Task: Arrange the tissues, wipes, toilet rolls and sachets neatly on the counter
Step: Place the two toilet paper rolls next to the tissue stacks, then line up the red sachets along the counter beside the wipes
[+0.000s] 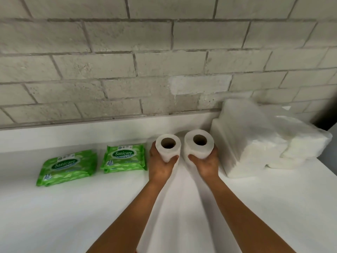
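Toilet rolls, one gripped in each of the hands, at mid-frame.

The left hand clasps the left toilet roll and the right hand clasps the right toilet roll, both rolls upright and side by side on the white surface. Two stacks of green wipes packs lie to the left; wrapped tissue packs sit at right against the brick wall.
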